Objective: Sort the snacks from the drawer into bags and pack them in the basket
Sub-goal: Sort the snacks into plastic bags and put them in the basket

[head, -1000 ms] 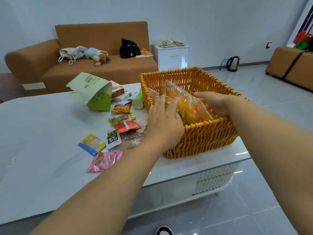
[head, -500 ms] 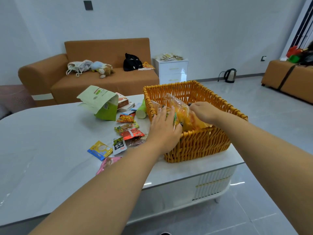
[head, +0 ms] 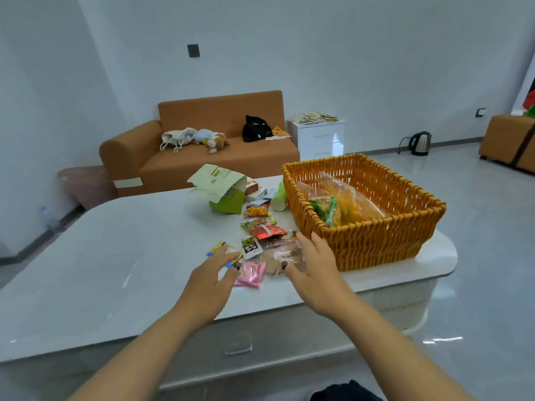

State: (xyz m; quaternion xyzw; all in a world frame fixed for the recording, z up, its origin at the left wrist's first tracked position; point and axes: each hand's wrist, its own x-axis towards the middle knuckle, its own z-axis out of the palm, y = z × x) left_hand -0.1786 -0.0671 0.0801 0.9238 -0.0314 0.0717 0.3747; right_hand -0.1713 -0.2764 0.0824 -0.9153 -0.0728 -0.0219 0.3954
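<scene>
Snacks point(head: 262, 224) lie in a loose line on the white table point(head: 115, 256), just left of the woven basket point(head: 376, 241). We note a clear bag of sorted snacks point(head: 338, 204) already inside the basket, against its left wall. Nearest us, a pink packet point(head: 252, 274) and a clear wrapped bun point(head: 282, 256) sit between our hands. Left hand point(head: 211, 282) hovers with fingers spread and relaxed over a yellow-blue packet point(head: 218, 248), partly hiding it. Right hand point(head: 315, 264) has fingers apart, touching the bun; whether it grips, we cannot tell. Behind the snacks, a torn green paper bag point(head: 225, 192) and a green cup point(head: 279, 198) on its side crowd the basket's far corner. Beyond the table: orange sofa point(head: 202, 157), white drawer unit point(head: 321, 140), kettle point(head: 419, 143) on the floor.
</scene>
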